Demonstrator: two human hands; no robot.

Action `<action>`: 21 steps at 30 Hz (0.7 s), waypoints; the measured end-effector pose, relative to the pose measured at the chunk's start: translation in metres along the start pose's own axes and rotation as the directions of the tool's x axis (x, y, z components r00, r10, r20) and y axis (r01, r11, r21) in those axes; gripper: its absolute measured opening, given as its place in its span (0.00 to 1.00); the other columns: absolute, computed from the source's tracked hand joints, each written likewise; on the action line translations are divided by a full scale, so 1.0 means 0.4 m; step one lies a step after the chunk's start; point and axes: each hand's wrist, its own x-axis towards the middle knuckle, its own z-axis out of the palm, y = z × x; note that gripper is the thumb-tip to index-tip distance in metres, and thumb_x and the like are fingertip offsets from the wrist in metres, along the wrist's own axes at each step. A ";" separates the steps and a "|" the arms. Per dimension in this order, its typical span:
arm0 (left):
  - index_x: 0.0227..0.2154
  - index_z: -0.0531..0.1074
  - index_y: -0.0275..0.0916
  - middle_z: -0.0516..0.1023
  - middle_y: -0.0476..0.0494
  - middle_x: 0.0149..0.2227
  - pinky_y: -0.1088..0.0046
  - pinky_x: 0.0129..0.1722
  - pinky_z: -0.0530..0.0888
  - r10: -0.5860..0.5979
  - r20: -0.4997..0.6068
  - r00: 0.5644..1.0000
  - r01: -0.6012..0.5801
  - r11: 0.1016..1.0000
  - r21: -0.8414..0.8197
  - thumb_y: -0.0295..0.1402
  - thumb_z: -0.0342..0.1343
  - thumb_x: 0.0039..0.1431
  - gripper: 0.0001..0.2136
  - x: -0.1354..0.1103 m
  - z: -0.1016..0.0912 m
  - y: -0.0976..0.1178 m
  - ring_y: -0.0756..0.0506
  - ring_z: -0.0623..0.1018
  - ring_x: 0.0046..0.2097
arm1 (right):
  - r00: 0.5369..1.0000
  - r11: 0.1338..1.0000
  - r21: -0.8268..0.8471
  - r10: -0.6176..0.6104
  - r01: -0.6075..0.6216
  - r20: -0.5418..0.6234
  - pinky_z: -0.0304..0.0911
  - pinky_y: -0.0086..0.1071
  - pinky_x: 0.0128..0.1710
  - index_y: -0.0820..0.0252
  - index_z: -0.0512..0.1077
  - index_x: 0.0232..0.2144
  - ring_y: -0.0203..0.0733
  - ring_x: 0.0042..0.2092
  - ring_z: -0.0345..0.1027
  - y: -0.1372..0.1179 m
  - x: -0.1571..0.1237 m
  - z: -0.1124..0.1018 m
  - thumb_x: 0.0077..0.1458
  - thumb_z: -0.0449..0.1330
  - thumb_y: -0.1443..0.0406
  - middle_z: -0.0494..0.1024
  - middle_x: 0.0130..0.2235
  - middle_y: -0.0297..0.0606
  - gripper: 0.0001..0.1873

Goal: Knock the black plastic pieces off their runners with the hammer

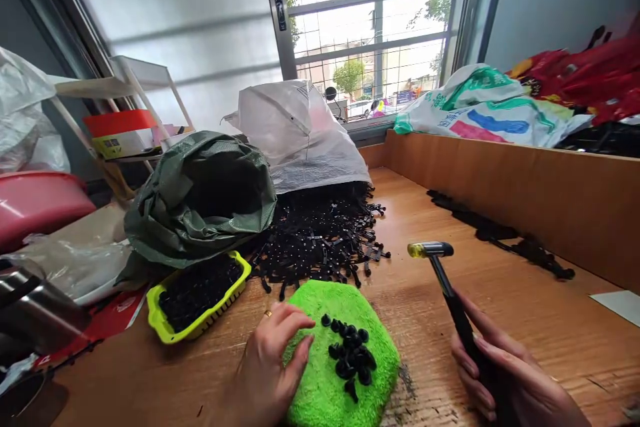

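Note:
A small two-faced hammer [443, 273] with a yellow tip and a black handle is in my right hand [505, 363], whose fingers wrap round the grip. Its head points up above the wooden table. Over the left edge of a bright green fluffy pad [320, 373] hovers my left hand [274, 353], thumb and fingers curved but apart, with nothing visible between them. Several small black plastic pieces [353, 350] with round ends lie in a cluster on the pad, just right of my left fingertips.
Left of the pad stands a yellow basket [235, 290] filled with black parts. Behind it a dark green sack [200, 227] gapes open. A white sack [305, 140] spills a heap of black parts [315, 240]. A wooden board [500, 187] borders the table's right side.

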 end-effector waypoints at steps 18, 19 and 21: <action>0.34 0.76 0.40 0.76 0.45 0.34 0.73 0.41 0.69 0.002 0.307 0.952 0.085 0.959 -0.269 0.25 0.55 0.53 0.08 0.106 0.055 -0.020 0.48 0.74 0.39 | 0.995 0.990 0.112 0.081 -0.087 0.063 0.55 0.26 0.14 0.44 0.48 0.60 0.33 0.18 0.55 0.012 0.010 -0.007 0.50 0.59 0.53 0.65 0.23 0.29 0.38; 0.32 0.77 0.39 0.76 0.45 0.33 0.74 0.39 0.70 0.001 0.303 0.953 0.084 0.960 -0.267 0.25 0.55 0.53 0.07 0.107 0.061 -0.022 0.48 0.74 0.38 | 0.995 0.990 0.113 0.083 -0.090 0.063 0.55 0.26 0.14 0.44 0.48 0.60 0.33 0.18 0.56 0.012 0.010 -0.007 0.50 0.59 0.53 0.65 0.23 0.29 0.38; 0.32 0.78 0.39 0.76 0.45 0.31 0.74 0.37 0.70 -0.012 0.272 0.962 0.081 0.966 -0.245 0.27 0.55 0.54 0.07 0.104 0.070 -0.027 0.48 0.74 0.35 | 0.994 0.988 0.125 0.084 -0.091 0.065 0.55 0.25 0.14 0.43 0.47 0.60 0.33 0.17 0.56 0.012 0.011 -0.007 0.50 0.59 0.53 0.65 0.23 0.29 0.38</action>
